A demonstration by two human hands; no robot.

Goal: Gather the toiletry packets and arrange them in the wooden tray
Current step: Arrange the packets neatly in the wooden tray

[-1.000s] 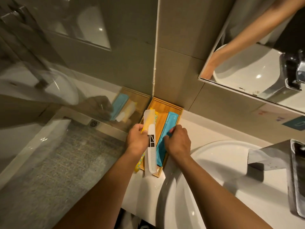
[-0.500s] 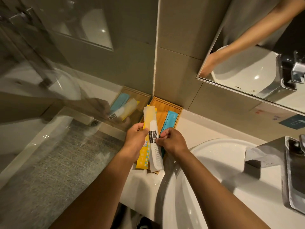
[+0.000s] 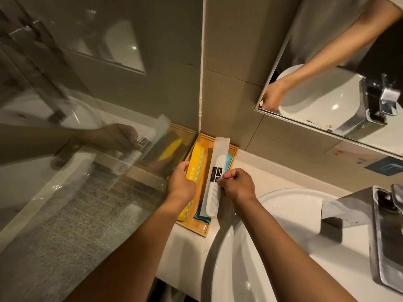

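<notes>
Wooden tray (image 3: 192, 228) is being kept in the tabletop (image 3: 261, 165) corner, its floor mostly hidden by packets. The yellow packet (image 3: 195, 168) is being pinched along its left edge by the left hand (image 3: 181, 184). The comb packet (image 3: 216, 177) is being gripped at its label by the right hand (image 3: 238, 185), fingers curled tight. A teal packet (image 3: 204, 216) is being largely covered.

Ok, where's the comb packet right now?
Head view, centre: the comb packet lies lengthwise over the wooden tray, pinched by the right hand, right of the yellow packet.
</notes>
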